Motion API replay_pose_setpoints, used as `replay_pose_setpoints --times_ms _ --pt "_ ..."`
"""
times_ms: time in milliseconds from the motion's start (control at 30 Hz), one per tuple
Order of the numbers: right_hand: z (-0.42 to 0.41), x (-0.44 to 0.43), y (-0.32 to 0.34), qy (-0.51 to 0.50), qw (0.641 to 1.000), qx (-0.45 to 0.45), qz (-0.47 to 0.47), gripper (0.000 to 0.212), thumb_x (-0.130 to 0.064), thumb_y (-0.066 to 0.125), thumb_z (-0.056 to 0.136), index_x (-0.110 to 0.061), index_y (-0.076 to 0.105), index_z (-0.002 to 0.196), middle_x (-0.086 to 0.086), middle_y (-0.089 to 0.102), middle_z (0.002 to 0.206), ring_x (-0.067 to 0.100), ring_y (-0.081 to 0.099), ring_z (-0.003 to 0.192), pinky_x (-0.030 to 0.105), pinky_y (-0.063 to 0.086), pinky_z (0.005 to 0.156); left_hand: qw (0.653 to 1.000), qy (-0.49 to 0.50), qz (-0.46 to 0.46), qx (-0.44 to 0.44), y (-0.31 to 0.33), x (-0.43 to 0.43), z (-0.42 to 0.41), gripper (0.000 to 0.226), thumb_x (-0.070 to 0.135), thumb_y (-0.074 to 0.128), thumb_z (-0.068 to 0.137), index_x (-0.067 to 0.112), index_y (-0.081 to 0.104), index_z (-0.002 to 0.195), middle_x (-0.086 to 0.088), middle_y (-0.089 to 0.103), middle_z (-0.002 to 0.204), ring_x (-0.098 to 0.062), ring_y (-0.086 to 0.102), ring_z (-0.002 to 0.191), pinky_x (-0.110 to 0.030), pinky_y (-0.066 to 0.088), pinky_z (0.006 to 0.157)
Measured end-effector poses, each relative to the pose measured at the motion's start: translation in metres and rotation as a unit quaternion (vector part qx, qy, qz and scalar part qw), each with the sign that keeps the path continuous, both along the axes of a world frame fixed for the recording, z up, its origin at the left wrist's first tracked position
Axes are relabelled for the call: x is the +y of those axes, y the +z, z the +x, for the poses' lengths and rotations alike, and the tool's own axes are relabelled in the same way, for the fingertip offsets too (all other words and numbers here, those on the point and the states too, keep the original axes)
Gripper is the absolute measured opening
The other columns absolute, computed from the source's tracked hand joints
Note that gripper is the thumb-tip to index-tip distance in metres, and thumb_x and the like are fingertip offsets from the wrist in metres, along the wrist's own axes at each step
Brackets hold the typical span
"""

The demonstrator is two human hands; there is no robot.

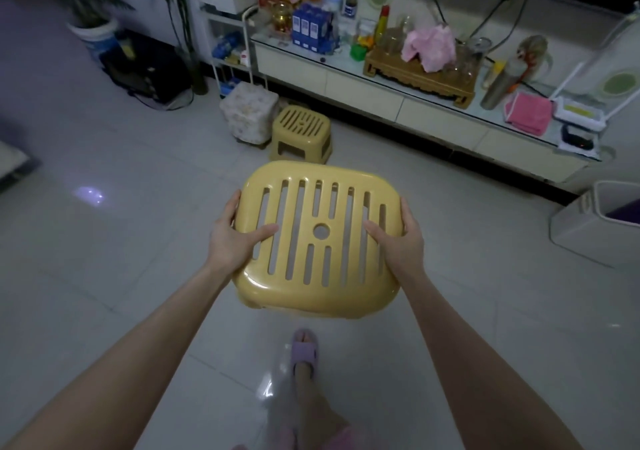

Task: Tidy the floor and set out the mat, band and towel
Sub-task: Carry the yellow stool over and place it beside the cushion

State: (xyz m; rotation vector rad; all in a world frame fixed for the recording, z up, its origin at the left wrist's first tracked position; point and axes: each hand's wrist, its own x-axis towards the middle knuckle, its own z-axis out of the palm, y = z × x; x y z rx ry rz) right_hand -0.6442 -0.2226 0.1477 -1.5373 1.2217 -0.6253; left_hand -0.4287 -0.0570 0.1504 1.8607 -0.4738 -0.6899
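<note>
Head view: yellow stool (311, 292) held between left grip (232, 241) and right grip (398, 243).

One head-worn wide-angle view, facing forward and down.

The camera sits at the person's head and tilts steeply over the tiled floor (104, 241). The yellow stool (318, 238) fills the centre, close under the lens. A slippered foot (304, 349) shows straight below it. The long low worktop (363, 92) crosses the upper right, farther off, and slants with the wide lens.
</note>
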Motion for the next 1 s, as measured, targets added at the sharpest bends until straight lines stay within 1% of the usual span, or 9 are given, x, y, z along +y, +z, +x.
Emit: replay_pose_setpoints --times_ms 167,267,333,467,567,700,767,900,1000 --pt "0.075 -0.051 0.005 0.016 1.0 0.002 0.008 0.087 -0.035 0.073 0.081 -0.029 0.022 0.151 0.0 0.036 0.147 0.011 0.038 0.124 0.028 0.034 0.095 1.0 0.023 -0.002 0.016 0.002 -0.042 0.066 0.098 0.026 0.084 0.066 0.027 0.028 0.147 0.001 0.048 0.141 -0.019 0.05 0.122 -0.038 0.044 0.1" --pt "0.12 -0.08 0.01 0.034 0.999 0.01 0.003 0.086 -0.034 0.072 0.082 -0.028 0.022 0.151 0.0 0.035 0.148 0.015 0.037 0.13 0.027 0.031 0.094 0.999 0.04 -0.008 0.014 0.003 -0.065 0.107 0.097 0.027 0.085 0.065 0.027 0.031 0.146 0.002 0.05 0.138 -0.019 0.052 0.121 -0.04 0.046 0.1" --pt "0.146 -0.094 0.011 0.036 0.999 0.01 0.005 0.086 -0.035 0.073 0.082 -0.028 0.022 0.151 0.0 0.035 0.148 0.017 0.036 0.132 0.027 0.031 0.095 0.999 0.043 -0.009 0.018 0.005 -0.077 0.131 0.097 0.026 0.085 0.065 0.025 0.032 0.146 0.002 0.05 0.139 -0.018 0.052 0.12 -0.037 0.046 0.098" --pt "0.193 -0.12 0.009 0.039 0.999 0.01 -0.001 0.087 -0.037 0.073 0.081 -0.028 0.022 0.151 0.0 0.036 0.148 0.018 0.037 0.133 0.027 0.031 0.097 0.999 0.042 -0.022 0.027 0.005 -0.103 0.177 0.099 0.025 0.085 0.064 0.023 0.032 0.147 0.001 0.051 0.139 -0.019 0.053 0.121 -0.041 0.047 0.1" --pt "0.23 -0.138 0.007 0.031 0.999 0.009 0.003 0.088 -0.038 0.074 0.08 -0.028 0.022 0.151 0.0 0.036 0.148 0.018 0.037 0.134 0.026 0.031 0.097 0.998 0.04 -0.028 0.034 0.003 -0.123 0.215 0.099 0.023 0.084 0.065 0.023 0.03 0.148 0.002 0.049 0.14 -0.017 0.052 0.12 -0.033 0.047 0.096" --pt "0.289 -0.16 0.001 0.013 1.0 0.017 -0.005 0.088 -0.036 0.074 0.08 -0.025 0.023 0.151 0.0 0.037 0.148 0.017 0.037 0.133 0.024 0.031 0.097 0.997 0.033 -0.037 0.053 -0.001 -0.153 0.277 0.097 0.015 0.083 0.068 0.021 0.028 0.148 0.007 0.05 0.134 -0.011 0.053 0.112 -0.013 0.045 0.077" --pt "0.315 -0.167 0.001 0.004 1.0 0.017 -0.008 0.088 -0.034 0.075 0.08 -0.024 0.024 0.151 0.001 0.04 0.145 0.016 0.041 0.13 0.023 0.033 0.096 0.997 0.026 -0.038 0.066 -0.003 -0.165 0.306 0.098 0.015 0.084 0.067 0.022 0.029 0.148 0.007 0.05 0.134 -0.012 0.054 0.113 -0.017 0.046 0.079" --pt "0.377 -0.182 0.003 -0.031 0.999 0.015 0.0 0.087 -0.028 0.075 0.08 -0.021 0.025 0.151 0.0 0.043 0.135 0.008 0.042 0.113 0.018 0.035 0.092 0.996 0.0 -0.026 0.086 -0.005 -0.193 0.379 0.101 0.02 0.086 0.063 0.025 0.03 0.147 0.004 0.053 0.136 -0.016 0.057 0.115 -0.036 0.05 0.095" --pt "0.411 -0.191 0.003 -0.039 0.999 0.001 0.003 0.085 -0.024 0.075 0.08 -0.018 0.026 0.149 -0.004 0.043 0.123 0.004 0.046 0.104 0.009 0.037 0.086 0.996 -0.018 -0.024 0.08 -0.003 -0.211 0.417 0.093 0.017 0.085 0.066 0.026 0.035 0.144 0.007 0.058 0.126 -0.011 0.06 0.106 -0.027 0.053 0.084"
